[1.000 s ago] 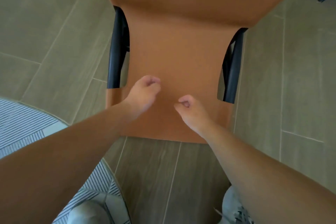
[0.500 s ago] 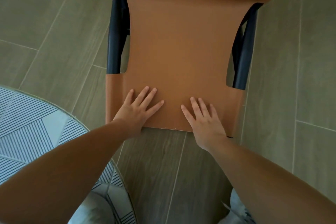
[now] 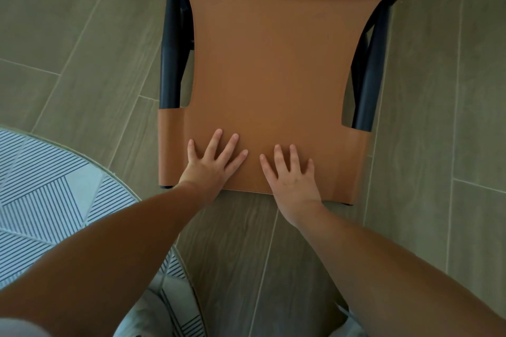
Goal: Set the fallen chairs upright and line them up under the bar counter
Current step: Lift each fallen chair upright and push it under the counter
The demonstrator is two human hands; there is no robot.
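**Both palms flat on the chair back, ready to push**

Grey wood-look floor tiles run diagonally under everything we see, with a striped round rug curving in at lower left.

Starting at the fingers: those of our left hand and of our right hand lie straight and spread, released, curled round nothing. They press flat on the tan leather back of the chair, just above its stitched near edge, the two hands close side by side near the middle. The chair fills the upper centre of the view directly ahead of us; whether it now stands fully on its legs we cannot tell from this angle, and no bar counter is in view.

To do this step well, we judge it better to move the hands apart toward the two wrapped side posts, so a push travels straight and the chair does not swivel. Pushing low and evenly should keep it from tipping forward, and a slow slide spares the tiles.

Counted: one chair, two hands, two dark metal frame tubes showing through the side cut-outs, one rug.
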